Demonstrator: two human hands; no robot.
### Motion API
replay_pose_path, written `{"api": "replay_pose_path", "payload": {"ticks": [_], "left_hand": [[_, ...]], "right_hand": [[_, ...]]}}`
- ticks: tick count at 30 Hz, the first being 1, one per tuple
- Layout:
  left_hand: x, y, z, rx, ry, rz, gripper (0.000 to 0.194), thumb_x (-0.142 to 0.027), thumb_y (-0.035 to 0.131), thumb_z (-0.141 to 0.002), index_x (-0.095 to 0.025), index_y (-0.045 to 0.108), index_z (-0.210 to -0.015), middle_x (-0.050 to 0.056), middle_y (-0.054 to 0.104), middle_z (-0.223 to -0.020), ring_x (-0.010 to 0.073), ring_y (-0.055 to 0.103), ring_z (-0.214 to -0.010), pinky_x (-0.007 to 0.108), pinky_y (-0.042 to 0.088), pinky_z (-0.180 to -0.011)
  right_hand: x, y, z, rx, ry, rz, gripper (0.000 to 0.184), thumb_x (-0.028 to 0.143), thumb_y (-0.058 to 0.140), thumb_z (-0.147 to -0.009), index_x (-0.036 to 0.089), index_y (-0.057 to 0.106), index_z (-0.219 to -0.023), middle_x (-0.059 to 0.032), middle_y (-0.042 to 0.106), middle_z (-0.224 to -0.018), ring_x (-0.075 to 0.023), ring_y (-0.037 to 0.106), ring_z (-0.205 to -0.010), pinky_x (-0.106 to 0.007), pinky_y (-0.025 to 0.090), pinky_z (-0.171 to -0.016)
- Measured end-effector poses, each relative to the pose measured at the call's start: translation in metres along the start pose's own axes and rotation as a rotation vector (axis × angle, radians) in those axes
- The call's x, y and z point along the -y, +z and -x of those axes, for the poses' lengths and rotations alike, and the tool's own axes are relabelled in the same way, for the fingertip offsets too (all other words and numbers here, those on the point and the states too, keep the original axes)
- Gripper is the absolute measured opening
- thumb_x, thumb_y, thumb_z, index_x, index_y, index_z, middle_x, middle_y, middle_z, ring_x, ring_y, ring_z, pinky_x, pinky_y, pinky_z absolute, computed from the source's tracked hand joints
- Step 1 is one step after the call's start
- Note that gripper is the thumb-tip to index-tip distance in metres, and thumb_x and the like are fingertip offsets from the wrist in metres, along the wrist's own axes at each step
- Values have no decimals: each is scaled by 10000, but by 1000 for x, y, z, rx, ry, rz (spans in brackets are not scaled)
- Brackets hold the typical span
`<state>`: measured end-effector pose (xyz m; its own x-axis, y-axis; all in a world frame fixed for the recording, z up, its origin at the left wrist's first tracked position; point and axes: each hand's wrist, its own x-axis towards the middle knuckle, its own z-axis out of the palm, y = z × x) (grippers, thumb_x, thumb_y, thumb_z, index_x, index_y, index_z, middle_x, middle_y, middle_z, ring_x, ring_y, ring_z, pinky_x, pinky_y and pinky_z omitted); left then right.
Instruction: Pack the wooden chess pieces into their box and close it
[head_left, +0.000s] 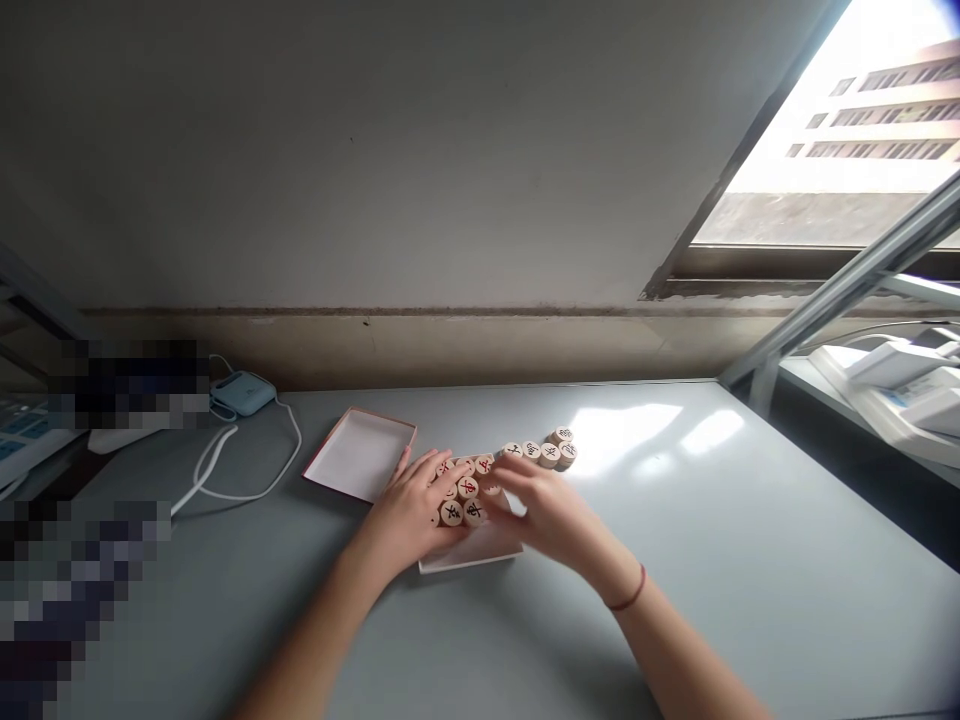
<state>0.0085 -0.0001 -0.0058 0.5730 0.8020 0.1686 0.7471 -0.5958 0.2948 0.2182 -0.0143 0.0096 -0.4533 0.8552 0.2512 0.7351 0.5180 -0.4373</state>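
A shallow open box [480, 555] with a white inside sits on the grey table, its upper part filled with round wooden Chinese chess pieces [468, 488] bearing red or black characters. Over the box's left side lies my left hand [409, 505], fingers stretched and apart across the outer pieces. My right hand [544, 505], with a thin red band at the wrist, reaches to the right side of the box. Its thumb and fingers curve round a piece at the edge of the group, partly hidden. Beyond it stand more pieces [550, 455] on the table, some stacked.
A white-lined box lid [360, 455] lies left of the box. Farther left are a light-blue device [245, 393] and a looping white cable [259, 495]. The wall [450, 350] borders the table's back; a metal frame [817, 300] rises at right.
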Motion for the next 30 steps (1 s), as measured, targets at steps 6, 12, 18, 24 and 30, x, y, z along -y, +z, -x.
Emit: {"api": "replay_pose_path", "payload": {"ticks": [6, 12, 18, 24, 30], "left_hand": [[1, -2, -1, 26, 3, -2, 604, -391, 691, -752, -254, 500, -1309, 107, 522, -1347, 286, 470, -1264, 536, 264, -1130], [1, -4, 0, 30, 21, 3, 688, -439, 719, -717, -237, 480, -1330, 125, 497, -1371, 315, 424, -1296, 578, 231, -1127], [-3, -5, -2, -168, 118, 3, 658, -530, 651, -769, -234, 474, -1329, 123, 502, -1355, 317, 414, -1298, 580, 248, -1118], [-20, -1, -3, -334, 101, 88, 470, -389, 563, -883, -266, 462, -1325, 83, 587, -1214, 243, 569, -1094, 443, 492, -951], [-31, 3, -2, -362, 116, 192, 291, -247, 518, -919, -262, 549, -1208, 50, 624, -1098, 202, 600, -1056, 364, 517, -910]], "right_hand": [[-54, -33, -24, -90, 681, 361, 299, 369, 454, -890, 185, 632, -1046, -100, 643, -1000, -178, 612, -700, -261, 391, -553], [-74, -45, -44, 212, 858, 363, 244, 284, 567, -774, 178, 668, -970, -97, 682, -826, -241, 635, -776, -266, 377, -556], [-62, -45, -44, 13, 786, 308, 205, 214, 533, -802, 151, 680, -932, -117, 696, -846, -248, 646, -830, -291, 430, -617], [-9, -27, -16, 19, 409, -630, 323, 452, 611, -796, 187, 642, -979, -77, 691, -961, -172, 657, -743, -244, 490, -526], [6, -6, -6, 48, 305, -985, 285, 433, 666, -777, 175, 636, -895, -47, 677, -867, -138, 633, -746, -245, 518, -598]]}}
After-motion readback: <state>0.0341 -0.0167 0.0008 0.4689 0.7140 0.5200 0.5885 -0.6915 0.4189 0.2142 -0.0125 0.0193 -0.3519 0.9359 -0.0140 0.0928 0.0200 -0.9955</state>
